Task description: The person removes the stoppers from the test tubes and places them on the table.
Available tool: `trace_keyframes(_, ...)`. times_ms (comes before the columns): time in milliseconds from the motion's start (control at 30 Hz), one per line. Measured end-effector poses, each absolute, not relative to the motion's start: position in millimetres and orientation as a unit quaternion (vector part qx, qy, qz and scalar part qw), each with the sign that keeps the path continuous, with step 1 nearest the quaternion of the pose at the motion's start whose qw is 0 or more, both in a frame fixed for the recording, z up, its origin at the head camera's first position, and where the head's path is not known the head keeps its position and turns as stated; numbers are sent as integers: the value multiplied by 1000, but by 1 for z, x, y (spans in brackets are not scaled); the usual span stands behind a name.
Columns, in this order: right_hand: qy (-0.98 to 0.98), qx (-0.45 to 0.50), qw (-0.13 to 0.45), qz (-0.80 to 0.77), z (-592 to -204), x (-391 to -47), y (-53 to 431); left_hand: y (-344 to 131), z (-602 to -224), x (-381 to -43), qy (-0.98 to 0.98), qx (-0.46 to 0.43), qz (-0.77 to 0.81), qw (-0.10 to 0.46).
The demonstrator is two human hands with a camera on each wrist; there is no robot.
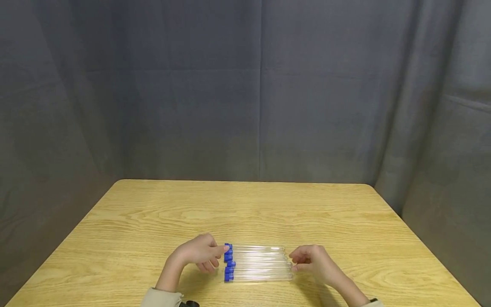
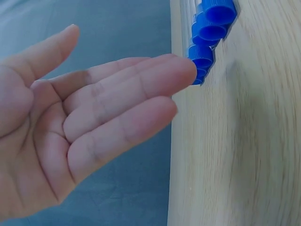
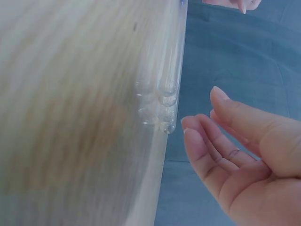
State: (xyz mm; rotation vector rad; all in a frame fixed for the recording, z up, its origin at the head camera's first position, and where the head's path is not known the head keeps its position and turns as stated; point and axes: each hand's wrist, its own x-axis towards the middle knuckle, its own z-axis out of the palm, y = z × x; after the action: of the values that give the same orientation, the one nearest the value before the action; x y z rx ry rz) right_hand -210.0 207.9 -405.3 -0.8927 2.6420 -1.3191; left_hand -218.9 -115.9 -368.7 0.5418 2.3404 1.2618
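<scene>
Soft light glints off the clear tubes [image 1: 261, 258], while the right wrist view blurs the table [image 3: 61, 84].

- Clear tubes [image 1: 261, 263]: slender, side by side, lying flat on the table [image 1: 245, 213], running left to right; their rounded right ends lie near the right hand [image 1: 316, 262].
- Blue caps [image 1: 228, 258]: on the tubes' left ends, one set slightly farther right, just beside the left hand [image 1: 199, 250].

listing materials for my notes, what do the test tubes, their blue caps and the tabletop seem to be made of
Test tubes: clear and glossy, see-through with bright streaks along them; glass or rigid plastic, I can't tell which.
Blue caps: probably molded plastic, opaque, going by the even color and ribbed sides.
Tabletop: wood or wood-look laminate, smooth-looking, with pale grain lines.
</scene>
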Motion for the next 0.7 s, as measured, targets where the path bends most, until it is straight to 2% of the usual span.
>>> trace_keyframes(333,844,-282,87,-449,-406,-206,203,-116,-368,-218,846,185,449,220)
trace_keyframes(700,865,-322,69,-377,-406,-206,198,-120,-368,-218,833,190,467,230)
